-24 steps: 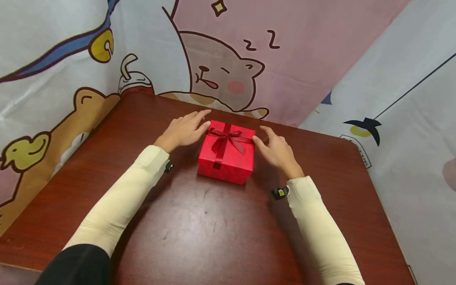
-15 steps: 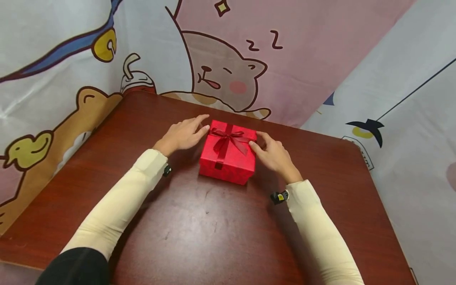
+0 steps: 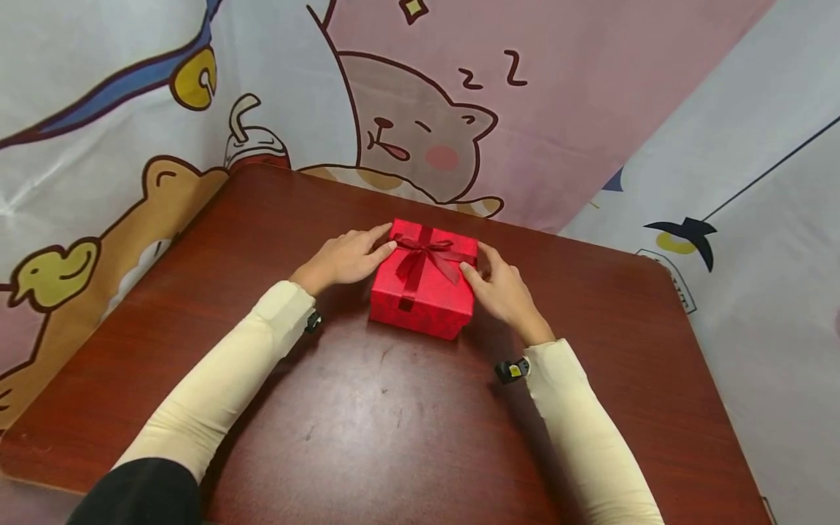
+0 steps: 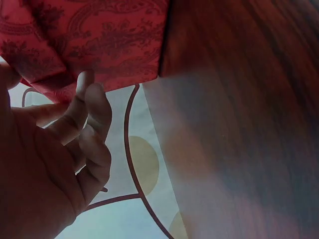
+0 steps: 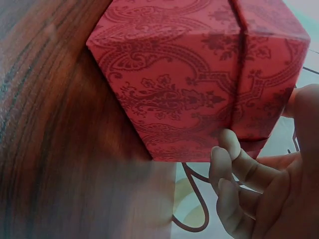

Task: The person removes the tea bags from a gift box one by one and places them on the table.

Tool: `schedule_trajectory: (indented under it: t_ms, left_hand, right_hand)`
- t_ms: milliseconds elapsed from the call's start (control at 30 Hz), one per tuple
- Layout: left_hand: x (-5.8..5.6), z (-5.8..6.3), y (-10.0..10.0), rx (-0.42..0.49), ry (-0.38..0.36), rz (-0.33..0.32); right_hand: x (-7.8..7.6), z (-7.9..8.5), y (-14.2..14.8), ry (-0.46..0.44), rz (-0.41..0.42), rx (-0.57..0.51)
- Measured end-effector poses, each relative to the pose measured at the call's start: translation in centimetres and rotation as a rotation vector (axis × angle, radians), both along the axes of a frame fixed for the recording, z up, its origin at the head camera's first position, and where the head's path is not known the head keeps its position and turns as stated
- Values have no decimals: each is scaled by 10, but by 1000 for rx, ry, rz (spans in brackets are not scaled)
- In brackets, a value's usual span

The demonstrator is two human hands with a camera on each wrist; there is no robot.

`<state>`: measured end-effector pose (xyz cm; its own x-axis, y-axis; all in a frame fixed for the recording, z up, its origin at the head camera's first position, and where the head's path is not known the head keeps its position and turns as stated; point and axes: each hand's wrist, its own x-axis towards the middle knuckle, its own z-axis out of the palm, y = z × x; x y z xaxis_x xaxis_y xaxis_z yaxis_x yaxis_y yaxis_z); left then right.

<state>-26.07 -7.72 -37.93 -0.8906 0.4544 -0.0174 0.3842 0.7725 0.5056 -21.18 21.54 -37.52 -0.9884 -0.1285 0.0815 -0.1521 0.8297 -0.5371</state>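
A red gift box (image 3: 420,292) with a dark red ribbon and a bow (image 3: 426,254) on its lid stands on the brown table. My left hand (image 3: 344,257) holds the lid's left side, thumb on the upper edge and index finger by the back corner. On the opposite side my right hand (image 3: 505,292) grips the lid, its thumb over the top edge and its index finger at the back. In both wrist views the other fingers (image 4: 97,107) are bent close beside the patterned box wall (image 5: 169,99). Whether those fingertips touch it is hard to tell.
The table top (image 3: 380,423) has rounded corners and a glare spot in front of the box. A cartoon-printed curtain (image 3: 551,109) hangs along its back, left and right. A small black wrist camera (image 3: 512,370) sits at the right cuff.
My left hand has moved right onto the box's edge. My right hand has moved in and its index finger has come down behind the lid. The box has stayed on the table.
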Motion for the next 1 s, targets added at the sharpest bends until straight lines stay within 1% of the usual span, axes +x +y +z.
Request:
schedule_trajectory:
  t_ms: [367, 567, 733, 833, 1000]
  left_hand:
    - [2, 0, 4, 8, -7, 16]
    - [2, 0, 5, 7, -6, 22]
    - [1, -1, 6, 2, 19, 17]
    - [2, 0, 6, 0, 29, 14]
    - [1, 1, 7, -9, 26, 13]
  right_hand:
    - [2, -3, -3, -3, -49, -25]
    - [2, -6, -5, -10, -60, -63]
    - [2, -6, -6, -16, -63, -86]
    - [2, -5, -6, -22, -73, -80]
    - [2, -2, -5, -30, -87, -52]
